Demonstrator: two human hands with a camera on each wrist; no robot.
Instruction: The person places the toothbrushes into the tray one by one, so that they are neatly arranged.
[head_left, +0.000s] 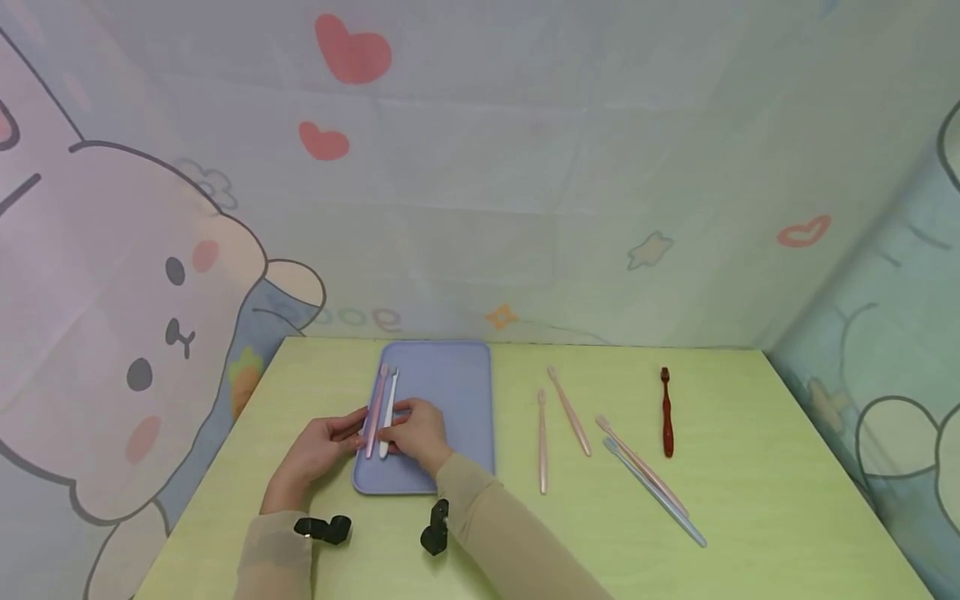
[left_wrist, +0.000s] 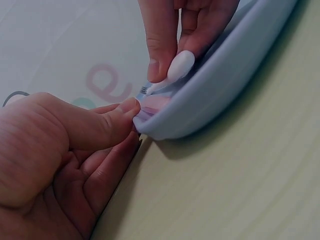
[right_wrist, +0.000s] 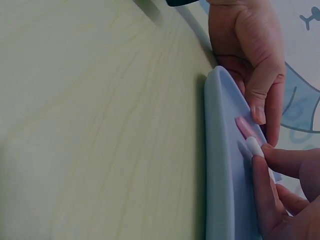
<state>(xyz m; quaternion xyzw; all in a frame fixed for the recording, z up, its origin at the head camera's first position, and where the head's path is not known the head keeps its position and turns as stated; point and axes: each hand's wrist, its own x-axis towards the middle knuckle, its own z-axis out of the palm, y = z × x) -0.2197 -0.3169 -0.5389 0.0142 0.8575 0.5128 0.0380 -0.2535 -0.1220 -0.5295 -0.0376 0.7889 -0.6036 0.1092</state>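
Note:
A blue-lilac tray (head_left: 450, 375) lies on the table's left part. Inside it, along the left side, is a pink toothbrush (head_left: 377, 412). My right hand (head_left: 422, 435) pinches a white toothbrush (head_left: 388, 417) by its handle between thumb and fingers, just right of the pink one. In the right wrist view the white handle end (right_wrist: 253, 146) stands a little above the tray floor. My left hand (head_left: 318, 454) grips the tray's left rim, its thumb (left_wrist: 129, 106) on the rim beside the pink toothbrush and its other fingers outside.
Right of the tray lie two pale pink toothbrushes (head_left: 542, 442) (head_left: 570, 412). Farther right, another pink toothbrush (head_left: 645, 467) lies against a light blue toothbrush (head_left: 656, 493). A dark red toothbrush (head_left: 667, 414) is at the right. A printed cloth backdrop (head_left: 525, 167) rises behind the table.

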